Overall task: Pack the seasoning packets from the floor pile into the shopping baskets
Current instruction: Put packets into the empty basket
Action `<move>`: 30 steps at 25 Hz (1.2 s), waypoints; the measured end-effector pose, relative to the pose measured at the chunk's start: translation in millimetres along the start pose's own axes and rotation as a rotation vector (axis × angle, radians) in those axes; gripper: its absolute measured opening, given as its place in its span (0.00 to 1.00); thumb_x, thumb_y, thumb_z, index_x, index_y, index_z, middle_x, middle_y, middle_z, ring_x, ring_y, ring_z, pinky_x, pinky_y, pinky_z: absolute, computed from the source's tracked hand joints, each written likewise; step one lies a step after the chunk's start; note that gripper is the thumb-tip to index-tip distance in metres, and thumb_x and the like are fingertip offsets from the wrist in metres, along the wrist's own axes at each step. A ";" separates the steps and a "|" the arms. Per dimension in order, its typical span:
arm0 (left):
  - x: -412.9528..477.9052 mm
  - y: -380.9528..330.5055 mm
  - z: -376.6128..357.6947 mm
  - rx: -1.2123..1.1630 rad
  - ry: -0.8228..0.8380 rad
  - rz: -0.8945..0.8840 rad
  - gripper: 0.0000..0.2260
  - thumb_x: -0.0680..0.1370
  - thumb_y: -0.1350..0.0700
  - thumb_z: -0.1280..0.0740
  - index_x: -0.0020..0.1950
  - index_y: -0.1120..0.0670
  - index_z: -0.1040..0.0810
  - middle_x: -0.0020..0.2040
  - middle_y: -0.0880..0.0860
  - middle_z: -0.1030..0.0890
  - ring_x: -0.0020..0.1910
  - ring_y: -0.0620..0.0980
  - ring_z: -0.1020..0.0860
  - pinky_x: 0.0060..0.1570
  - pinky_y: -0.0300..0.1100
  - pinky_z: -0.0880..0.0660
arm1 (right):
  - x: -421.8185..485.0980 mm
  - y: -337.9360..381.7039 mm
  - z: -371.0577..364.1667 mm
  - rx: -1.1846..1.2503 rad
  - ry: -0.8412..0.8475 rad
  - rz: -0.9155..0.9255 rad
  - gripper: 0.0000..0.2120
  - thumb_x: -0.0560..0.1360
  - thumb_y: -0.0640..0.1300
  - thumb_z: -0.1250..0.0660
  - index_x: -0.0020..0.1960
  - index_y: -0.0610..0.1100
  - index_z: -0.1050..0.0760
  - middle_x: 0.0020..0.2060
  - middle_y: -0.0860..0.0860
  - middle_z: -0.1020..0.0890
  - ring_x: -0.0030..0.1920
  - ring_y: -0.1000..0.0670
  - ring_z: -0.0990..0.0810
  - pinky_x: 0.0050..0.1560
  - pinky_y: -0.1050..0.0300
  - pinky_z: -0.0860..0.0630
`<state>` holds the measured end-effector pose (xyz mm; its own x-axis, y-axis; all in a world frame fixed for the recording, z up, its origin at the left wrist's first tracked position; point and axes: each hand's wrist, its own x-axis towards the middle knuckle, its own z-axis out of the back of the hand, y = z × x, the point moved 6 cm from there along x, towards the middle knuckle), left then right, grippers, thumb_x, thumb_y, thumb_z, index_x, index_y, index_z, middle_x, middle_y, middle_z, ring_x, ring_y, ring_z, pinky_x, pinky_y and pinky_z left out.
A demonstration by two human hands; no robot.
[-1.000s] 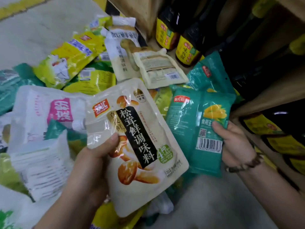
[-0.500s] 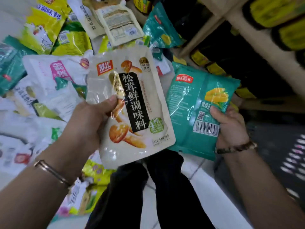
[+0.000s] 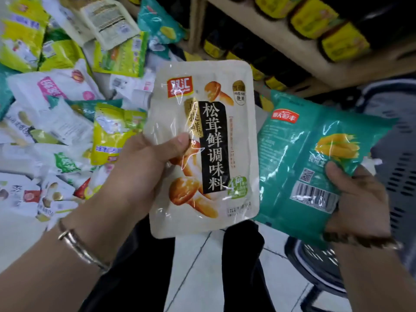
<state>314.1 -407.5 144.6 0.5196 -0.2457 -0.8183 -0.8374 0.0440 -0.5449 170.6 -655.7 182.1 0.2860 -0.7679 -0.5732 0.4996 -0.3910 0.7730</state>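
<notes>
In mid-air over the person's lap, a cream glossy plastic pouch printed with brown mushrooms [image 3: 202, 149] is held upright, long axis running top to bottom in the view. The left grip [image 3: 144, 174], a bare hand, pinches it at its left edge: thumb pressed on the front, fingers hidden behind. The pouch body sits right of and above that grip.

Just beside it to the right is a teal plastic packet with a yellow corn picture [image 3: 310, 158], tilted, top corner leaning right. The right grip [image 3: 358, 199] pinches its lower right corner, thumb on the front near the barcode. The two packets nearly touch at their lower edges; whether they overlap can't be told.

A dark grey slotted plastic basket wall [image 3: 403, 183] shows at the far right, directly behind the right grip. So the drop target lies to the right: the right grip is nearer, the teal packet probably goes first, and the cream pouch has to cross rightward. Neither is packed yet.

To the left is the floor pile of mixed yellow, white and green packets [image 3: 67, 131], well apart from both grips. Above is a wooden shelf [image 3: 281, 41] with dark bottles. Below is a white tiled floor [image 3: 202, 278].
</notes>
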 end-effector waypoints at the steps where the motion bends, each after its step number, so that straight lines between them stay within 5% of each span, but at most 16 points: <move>1: -9.6 7.4 -28.0 0.029 0.026 -0.008 0.07 0.65 0.55 0.29 0.39 0.56 0.17 0.32 0.57 0.19 0.28 0.56 0.21 0.32 0.62 0.21 | 2.8 4.5 33.2 0.029 -0.037 0.011 0.11 0.74 0.33 0.35 0.37 0.45 0.22 0.28 0.57 0.19 0.28 0.59 0.20 0.29 0.65 0.24; 6: -45.9 59.2 -155.0 0.257 0.103 -0.094 0.05 0.67 0.57 0.26 0.35 0.57 0.19 0.29 0.57 0.20 0.24 0.54 0.23 0.29 0.57 0.23 | 26.7 -0.3 186.6 0.044 -0.155 0.045 0.15 0.74 0.32 0.36 0.34 0.46 0.21 0.27 0.56 0.19 0.27 0.57 0.21 0.28 0.65 0.25; 9: -55.2 96.7 -221.4 0.370 0.091 -0.107 0.08 0.72 0.57 0.29 0.37 0.60 0.23 0.26 0.58 0.25 0.19 0.53 0.31 0.23 0.59 0.26 | 52.8 -16.9 258.5 -0.174 -0.249 0.093 0.16 0.74 0.33 0.35 0.31 0.48 0.22 0.24 0.59 0.23 0.27 0.62 0.29 0.30 0.69 0.31; 10: -55.7 107.3 -240.2 0.481 0.052 -0.156 0.06 0.73 0.56 0.30 0.39 0.58 0.22 0.25 0.55 0.25 0.21 0.53 0.30 0.24 0.59 0.25 | 64.0 -24.3 274.9 -0.303 -0.264 0.112 0.14 0.73 0.35 0.33 0.30 0.45 0.24 0.23 0.58 0.25 0.27 0.62 0.31 0.30 0.68 0.33; 12: -54.5 128.0 -280.9 0.866 -0.038 -0.360 0.05 0.74 0.54 0.30 0.48 0.52 0.20 0.30 0.48 0.22 0.29 0.52 0.26 0.33 0.44 0.24 | 87.9 -42.2 297.9 -0.548 -0.275 0.137 0.10 0.71 0.42 0.33 0.32 0.39 0.27 0.27 0.51 0.26 0.32 0.53 0.30 0.34 0.57 0.37; 14: -45.6 155.5 -316.9 1.052 -0.043 -0.469 0.10 0.76 0.55 0.32 0.57 0.52 0.21 0.39 0.50 0.19 0.38 0.52 0.22 0.38 0.38 0.29 | 112.8 -66.7 308.0 -0.658 -0.263 0.132 0.10 0.72 0.40 0.33 0.35 0.35 0.28 0.31 0.45 0.29 0.37 0.49 0.31 0.34 0.57 0.45; 16: -18.7 191.1 -332.4 1.058 -0.045 -0.358 0.09 0.76 0.56 0.34 0.56 0.54 0.21 0.42 0.52 0.18 0.39 0.52 0.21 0.36 0.35 0.29 | 139.6 -98.2 311.4 -0.670 -0.234 0.093 0.10 0.74 0.36 0.34 0.35 0.38 0.31 0.30 0.46 0.30 0.36 0.48 0.32 0.32 0.57 0.47; 21: 54.2 280.1 -313.2 0.679 -0.102 0.159 0.10 0.75 0.63 0.37 0.33 0.60 0.25 0.25 0.56 0.24 0.22 0.53 0.27 0.27 0.41 0.30 | 190.9 -170.2 297.5 -0.544 -0.113 -0.028 0.10 0.74 0.36 0.34 0.35 0.41 0.30 0.26 0.53 0.32 0.26 0.58 0.34 0.23 0.69 0.40; 24: 74.9 307.9 -305.1 0.706 -0.127 0.235 0.13 0.76 0.64 0.36 0.31 0.59 0.28 0.27 0.58 0.27 0.19 0.51 0.29 0.23 0.38 0.32 | 211.3 -197.4 288.7 -0.508 -0.069 -0.085 0.15 0.74 0.36 0.34 0.31 0.44 0.33 0.27 0.51 0.30 0.28 0.57 0.34 0.29 0.65 0.37; 27: 88.6 307.5 -299.0 0.933 -0.221 0.149 0.04 0.78 0.60 0.36 0.48 0.55 0.22 0.40 0.53 0.23 0.27 0.40 0.31 0.21 0.31 0.33 | 220.9 -212.8 287.7 -0.583 -0.158 -0.205 0.07 0.77 0.37 0.38 0.53 0.38 0.25 0.49 0.42 0.20 0.48 0.46 0.22 0.45 0.59 0.31; 30: 80.6 304.9 -297.6 0.801 -0.302 -0.057 0.23 0.72 0.61 0.31 0.65 0.52 0.31 0.57 0.53 0.23 0.46 0.49 0.22 0.41 0.41 0.23 | 208.6 -207.3 292.0 -0.741 -0.216 -0.129 0.30 0.74 0.32 0.38 0.74 0.42 0.44 0.66 0.41 0.30 0.62 0.42 0.27 0.56 0.56 0.28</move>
<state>50.0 -702.1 -33.0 0.6752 -0.0049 -0.7376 -0.4951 0.7383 -0.4581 -112.1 -882.9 -18.3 0.0607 -0.8510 -0.5216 0.9556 -0.1015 0.2768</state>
